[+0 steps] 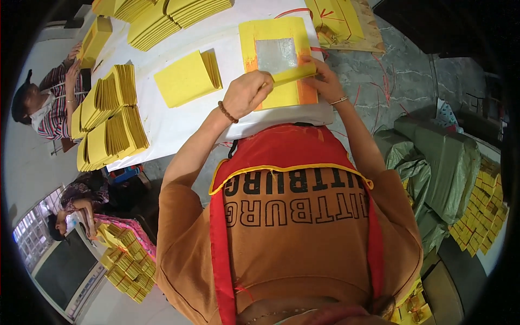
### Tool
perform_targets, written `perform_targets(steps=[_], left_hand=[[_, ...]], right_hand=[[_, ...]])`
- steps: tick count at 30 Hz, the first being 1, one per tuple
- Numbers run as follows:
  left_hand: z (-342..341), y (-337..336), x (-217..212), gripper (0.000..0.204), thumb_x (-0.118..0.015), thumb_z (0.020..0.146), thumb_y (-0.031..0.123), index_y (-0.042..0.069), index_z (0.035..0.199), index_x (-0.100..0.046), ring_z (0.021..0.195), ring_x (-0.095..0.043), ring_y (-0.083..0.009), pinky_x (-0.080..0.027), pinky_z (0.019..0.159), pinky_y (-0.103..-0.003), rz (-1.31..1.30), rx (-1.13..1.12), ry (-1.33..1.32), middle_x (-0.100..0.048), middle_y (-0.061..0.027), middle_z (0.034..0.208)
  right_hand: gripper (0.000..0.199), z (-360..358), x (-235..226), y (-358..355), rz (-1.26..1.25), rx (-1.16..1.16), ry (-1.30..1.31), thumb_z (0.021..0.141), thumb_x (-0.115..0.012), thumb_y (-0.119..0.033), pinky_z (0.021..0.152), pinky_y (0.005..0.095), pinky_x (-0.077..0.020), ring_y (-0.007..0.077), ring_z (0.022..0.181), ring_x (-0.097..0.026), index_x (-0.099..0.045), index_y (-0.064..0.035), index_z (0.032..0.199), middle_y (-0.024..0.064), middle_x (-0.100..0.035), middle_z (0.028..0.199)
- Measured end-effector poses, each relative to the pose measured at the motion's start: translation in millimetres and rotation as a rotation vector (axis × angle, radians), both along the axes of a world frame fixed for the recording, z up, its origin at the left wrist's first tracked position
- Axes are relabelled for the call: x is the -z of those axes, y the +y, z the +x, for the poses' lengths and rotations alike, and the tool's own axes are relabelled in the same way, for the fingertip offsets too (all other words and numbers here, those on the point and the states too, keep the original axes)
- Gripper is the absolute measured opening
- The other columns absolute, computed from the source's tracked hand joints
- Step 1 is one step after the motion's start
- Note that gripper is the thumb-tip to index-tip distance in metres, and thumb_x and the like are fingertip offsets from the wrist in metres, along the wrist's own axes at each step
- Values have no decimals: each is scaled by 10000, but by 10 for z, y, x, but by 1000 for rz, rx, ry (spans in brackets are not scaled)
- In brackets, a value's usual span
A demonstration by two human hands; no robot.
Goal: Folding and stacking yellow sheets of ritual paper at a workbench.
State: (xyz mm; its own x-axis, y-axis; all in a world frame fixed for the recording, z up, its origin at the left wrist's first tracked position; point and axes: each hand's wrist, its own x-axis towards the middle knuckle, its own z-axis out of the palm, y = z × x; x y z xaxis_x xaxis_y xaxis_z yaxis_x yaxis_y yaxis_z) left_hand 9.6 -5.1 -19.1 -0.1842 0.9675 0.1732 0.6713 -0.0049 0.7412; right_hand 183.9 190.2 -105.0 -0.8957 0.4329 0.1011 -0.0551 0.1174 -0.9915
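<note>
In front of me on the white-covered table lies a yellow paper sheet [249,40] with a silvery square [275,53] and orange side bands. A narrow folded strip of yellow paper [293,75] stretches slantwise across it between my hands; I cannot tell whether it is part of that sheet. My left hand [248,93] is closed on the strip's left end, the fingertips partly hidden. My right hand [326,82] pinches its right end. Left of them sits a folded stack of yellow paper [187,79], its leaves fanned at the right side.
Bundles of folded yellow paper [111,108] cover the table's left edge, with more stacks [162,21] at the far side. A person [57,103] works at the left; another [86,200] is lower left. Wrapped green bales [433,157] and red strings [384,81] lie to the right.
</note>
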Motion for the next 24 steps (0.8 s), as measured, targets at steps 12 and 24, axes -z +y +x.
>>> perform_targets(steps=[12,24], left_hand=[[-189,-66,91,396,-594,657,56,123,1048,-593,984,-515,-240,-378,824,-372,200,-25,674,-560,-37,1127],[128,-309,166,235,-495,884,183,16,1034,-563,656,-582,-269,-450,583,-353,-259,-331,-167,-603,-151,779]], right_hand=[[175,33,-214,40,329,35,85,768,-626,-73,1003,370,-301,270,1220,-397,-559,-67,929,96,-507,1239],[237,120,-664,-192,564,-29,-215,816,-595,-226,768,326,-385,202,752,-573,-605,-84,1005,46,-634,866]])
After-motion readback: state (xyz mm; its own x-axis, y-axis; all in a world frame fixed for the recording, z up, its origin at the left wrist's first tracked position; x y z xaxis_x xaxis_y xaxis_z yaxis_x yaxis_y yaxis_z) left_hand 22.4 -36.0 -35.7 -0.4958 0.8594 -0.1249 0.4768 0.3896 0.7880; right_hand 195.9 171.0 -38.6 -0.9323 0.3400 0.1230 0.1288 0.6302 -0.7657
